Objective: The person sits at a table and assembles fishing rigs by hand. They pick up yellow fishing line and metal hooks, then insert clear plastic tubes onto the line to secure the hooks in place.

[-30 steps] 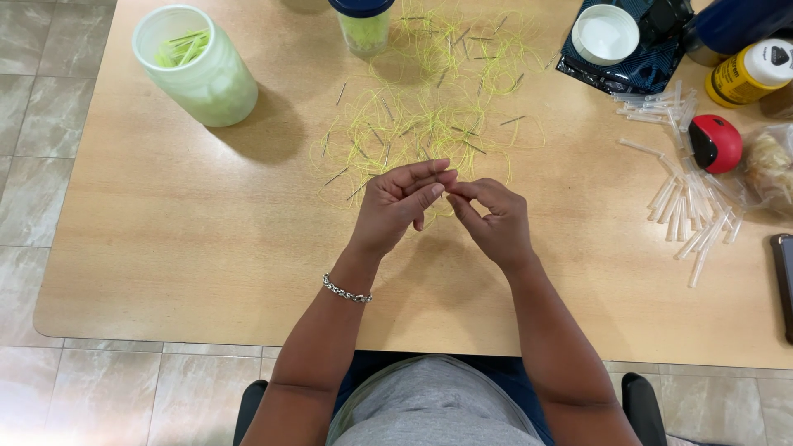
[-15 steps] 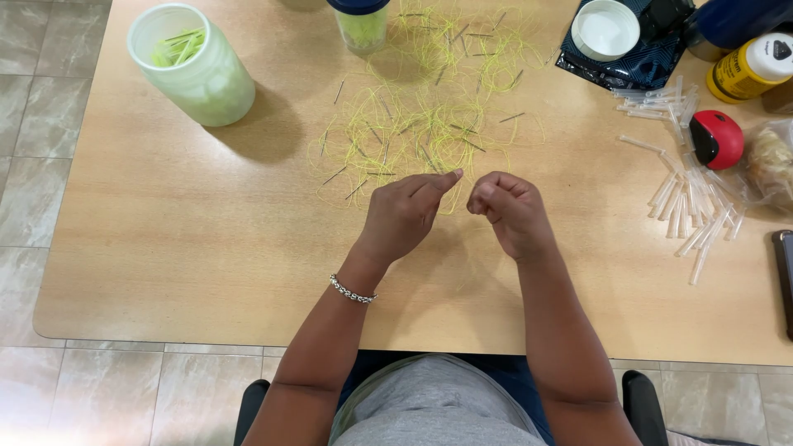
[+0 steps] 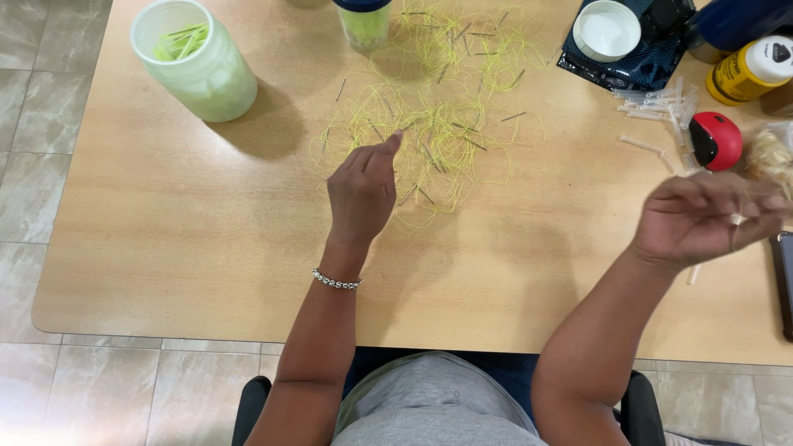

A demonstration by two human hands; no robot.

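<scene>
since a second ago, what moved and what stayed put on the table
The hands have parted. The left hand went forward to the tangle of yellow-green threads, fingertips at its edge. The right hand swung out to the right, toward the clear tubes; whether it holds anything is unclear. The translucent jar, red ball and yellow bottle stayed put.

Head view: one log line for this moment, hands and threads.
left hand: at yellow-green threads, fingertips pinched | right hand: raised beside clear tubes | table: wooden

Your light wooden table (image 3: 165,248) carries a tangle of yellow-green threads with dark pins (image 3: 438,124). A translucent green plastic jar (image 3: 194,62) stands at its left, clear plastic tubes (image 3: 661,103) and a red round object (image 3: 715,140) at its right.
</scene>
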